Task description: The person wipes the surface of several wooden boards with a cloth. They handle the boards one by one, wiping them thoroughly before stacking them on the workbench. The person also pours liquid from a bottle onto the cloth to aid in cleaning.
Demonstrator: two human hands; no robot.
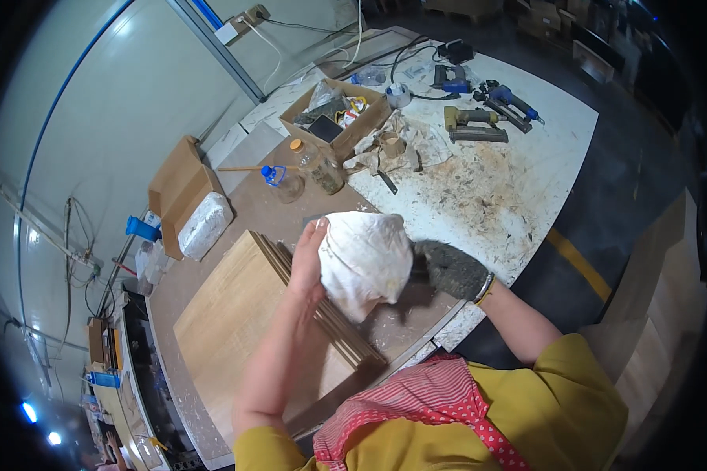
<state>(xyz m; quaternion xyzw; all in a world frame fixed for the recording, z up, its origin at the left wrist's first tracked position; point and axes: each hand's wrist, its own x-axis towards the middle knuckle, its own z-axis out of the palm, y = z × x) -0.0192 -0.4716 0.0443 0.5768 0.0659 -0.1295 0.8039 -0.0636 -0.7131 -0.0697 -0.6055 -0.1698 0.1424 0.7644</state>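
Note:
My bare left hand (309,263) grips the left edge of a bunched white cloth (367,259), held up over the workbench. In a dark grey work glove, my right hand (452,269) is at the cloth's right side. Its fingertips are dark and blurred there, so I cannot tell whether they grip the cloth. A stack of light wood-grain boards (247,330) lies below and to the left, under my left forearm. The cloth covers part of the bench behind it.
Beyond the cloth stand a blue-capped bottle (284,185), an orange-capped bottle (319,167) and a cardboard box (338,129) of odds and ends. Nail guns (476,124) lie at the far right among wood debris. An open carton (182,188) with a white wrapped bundle (206,226) stands left.

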